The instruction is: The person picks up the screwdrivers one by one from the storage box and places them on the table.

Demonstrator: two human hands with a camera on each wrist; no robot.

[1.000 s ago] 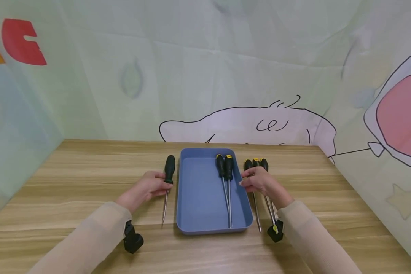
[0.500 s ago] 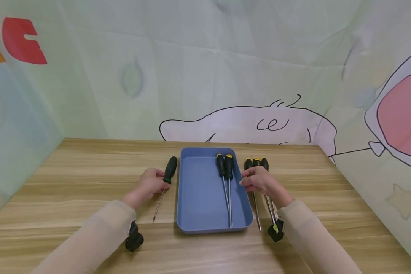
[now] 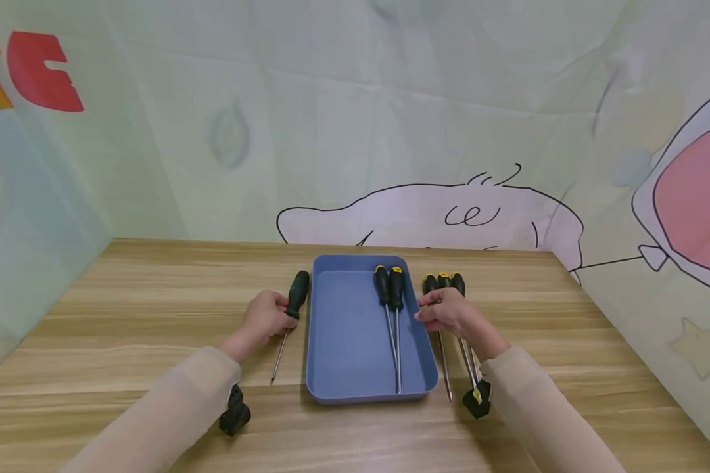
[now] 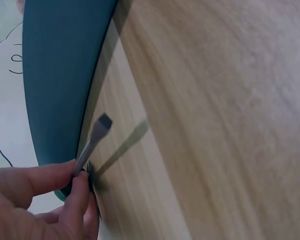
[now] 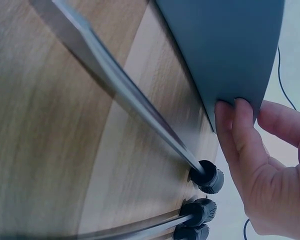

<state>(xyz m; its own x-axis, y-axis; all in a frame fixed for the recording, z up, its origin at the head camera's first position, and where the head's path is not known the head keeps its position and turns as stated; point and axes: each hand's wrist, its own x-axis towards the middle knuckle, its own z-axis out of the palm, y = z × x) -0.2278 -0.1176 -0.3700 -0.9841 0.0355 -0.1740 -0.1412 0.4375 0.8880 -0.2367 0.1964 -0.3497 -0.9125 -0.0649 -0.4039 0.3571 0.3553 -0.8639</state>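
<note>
In the head view my left hand [image 3: 266, 316] pinches a flat-blade screwdriver [image 3: 298, 292] where its dark green handle meets the shaft. The handle leans toward the tray and the tip points back toward me. The left wrist view shows the flat tip [image 4: 102, 126] sticking out past thumb and finger, close over the wood. A blue tray [image 3: 343, 328] lies between my hands. My right hand [image 3: 449, 312] pinches its right wall, fingertips on the outside [image 5: 237, 112] and thumb at the rim. Inside the tray, two yellow-ended black screwdrivers [image 3: 396, 289] lie along the right side.
Right of the tray lie three more screwdrivers [image 3: 458, 284], partly under my right hand and wrist. A black wrist camera [image 3: 235, 412] hangs at my left sleeve. Behind the wooden table [image 3: 171, 282] stands a printed cloth wall [image 3: 343, 131].
The screwdriver in my left hand has turned, its handle leaning right toward the tray and its tip swinging left. My left hand has shifted slightly. The right hand and tray keep their place.
</note>
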